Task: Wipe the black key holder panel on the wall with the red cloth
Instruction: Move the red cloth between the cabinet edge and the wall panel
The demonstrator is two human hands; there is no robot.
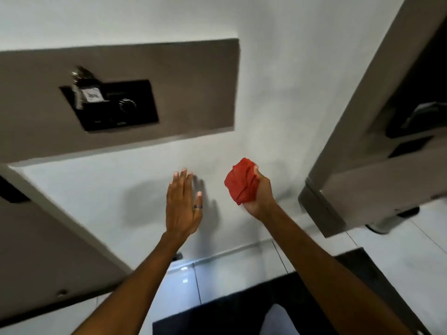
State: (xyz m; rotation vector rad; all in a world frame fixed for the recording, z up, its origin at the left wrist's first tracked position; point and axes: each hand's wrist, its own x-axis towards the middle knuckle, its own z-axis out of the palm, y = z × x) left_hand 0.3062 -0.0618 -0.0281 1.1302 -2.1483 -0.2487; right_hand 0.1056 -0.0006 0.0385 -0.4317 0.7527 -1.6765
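Two hands before white wall [278,93]: right hand [260,193] grip around red cloth [240,181]; left hand [182,206] flat, open; black key holder panel [116,105] above.

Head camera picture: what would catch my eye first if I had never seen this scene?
The bunched red cloth, gripped in the right hand near the middle of the picture, stands out brightly against the white wall. Beside it the left hand is open and flat, wearing a ring. Up to the left, the black key holder panel sits in a grey board, with keys and a tag hanging from it.

left hand [183,204]: flat, fingers straight, raised | right hand [257,193]: raised, fist closed, gripping
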